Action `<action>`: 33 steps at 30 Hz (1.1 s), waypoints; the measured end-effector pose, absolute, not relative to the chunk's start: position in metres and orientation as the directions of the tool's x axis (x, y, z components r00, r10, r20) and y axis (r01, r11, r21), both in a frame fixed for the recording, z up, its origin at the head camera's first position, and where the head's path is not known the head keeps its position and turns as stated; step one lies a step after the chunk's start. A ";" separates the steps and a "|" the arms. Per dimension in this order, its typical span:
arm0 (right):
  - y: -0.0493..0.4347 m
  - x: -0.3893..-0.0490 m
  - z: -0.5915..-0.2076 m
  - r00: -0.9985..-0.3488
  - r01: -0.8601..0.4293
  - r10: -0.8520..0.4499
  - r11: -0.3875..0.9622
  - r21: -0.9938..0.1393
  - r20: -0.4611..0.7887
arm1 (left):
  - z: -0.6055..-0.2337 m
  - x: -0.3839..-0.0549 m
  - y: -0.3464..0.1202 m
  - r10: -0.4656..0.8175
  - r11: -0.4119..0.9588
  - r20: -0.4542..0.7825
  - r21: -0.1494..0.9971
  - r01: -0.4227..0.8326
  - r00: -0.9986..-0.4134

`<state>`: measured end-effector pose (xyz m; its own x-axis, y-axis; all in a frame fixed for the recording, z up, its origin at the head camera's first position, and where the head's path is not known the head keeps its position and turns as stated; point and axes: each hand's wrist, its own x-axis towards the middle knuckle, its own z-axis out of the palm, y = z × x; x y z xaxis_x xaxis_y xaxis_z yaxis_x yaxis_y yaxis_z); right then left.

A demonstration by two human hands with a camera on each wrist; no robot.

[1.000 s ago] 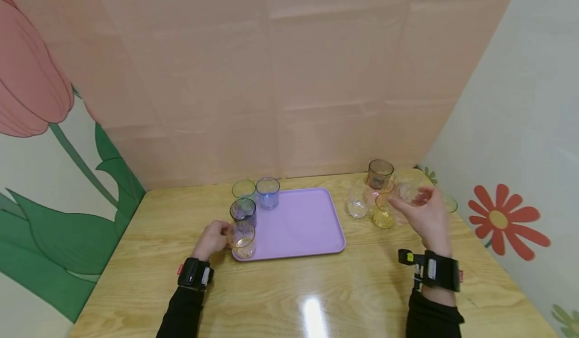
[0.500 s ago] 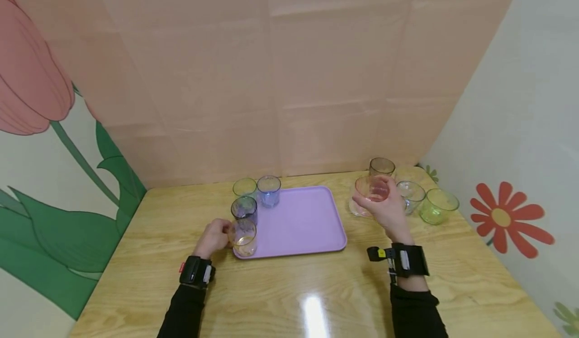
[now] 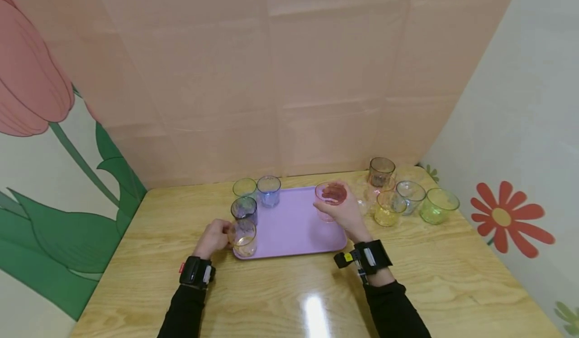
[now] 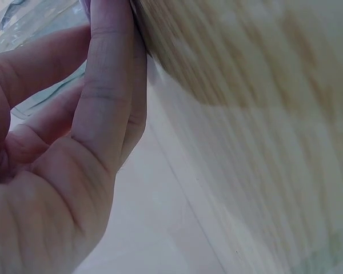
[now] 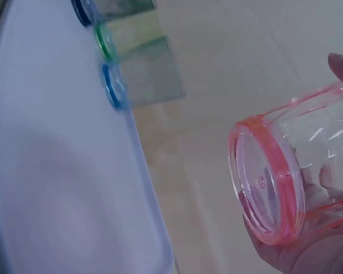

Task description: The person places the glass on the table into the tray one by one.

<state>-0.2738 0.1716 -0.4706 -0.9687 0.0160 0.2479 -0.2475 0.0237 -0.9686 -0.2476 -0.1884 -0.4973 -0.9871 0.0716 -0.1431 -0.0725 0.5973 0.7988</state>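
Observation:
My right hand grips a pink drinking glass and carries it upright over the right part of the lilac tray. In the right wrist view its pink base hangs above the tray surface. My left hand pinches the tray's left edge between thumb and fingers, beside a clear glass with an amber rim; its fingertips are mostly hidden. Along the tray's left side stand a dark blue glass, a green-rimmed glass and a blue glass.
Right of the tray several glasses cluster on the wooden table: a yellow glass, a green glass, a grey-rimmed clear glass and a brown glass. Pinkish glasses stand partly hidden among them. A peach backdrop rises behind.
My right hand has picked the pink glass out of the right-hand cluster and moved it left over the tray. My left hand has stayed at the tray's edge.

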 end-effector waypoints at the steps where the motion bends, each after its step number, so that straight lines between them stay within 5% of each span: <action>1: 0.166 -0.275 -0.472 -0.968 -0.250 0.017 0.033 -0.968 0.251 | -0.498 -0.247 -0.188 0.075 0.591 -0.135 0.804 -0.065 -0.988; 24: 0.086 -0.290 -0.489 -0.967 -0.251 -0.056 0.042 -0.967 0.248 | -0.501 -0.248 -0.189 0.084 0.608 -0.118 0.793 -0.043 -0.990; 33: 0.064 -0.293 -0.499 -0.976 -0.214 -0.074 0.168 -0.962 0.204 | -0.501 -0.248 -0.191 0.089 0.616 -0.119 0.786 -0.040 -0.989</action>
<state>-0.2933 0.0644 -0.4992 -0.9762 -0.0744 0.2037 -0.2136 0.1680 -0.9624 -0.2482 -0.1905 -0.5005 -0.9889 0.0889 -0.1194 -0.0395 0.6163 0.7865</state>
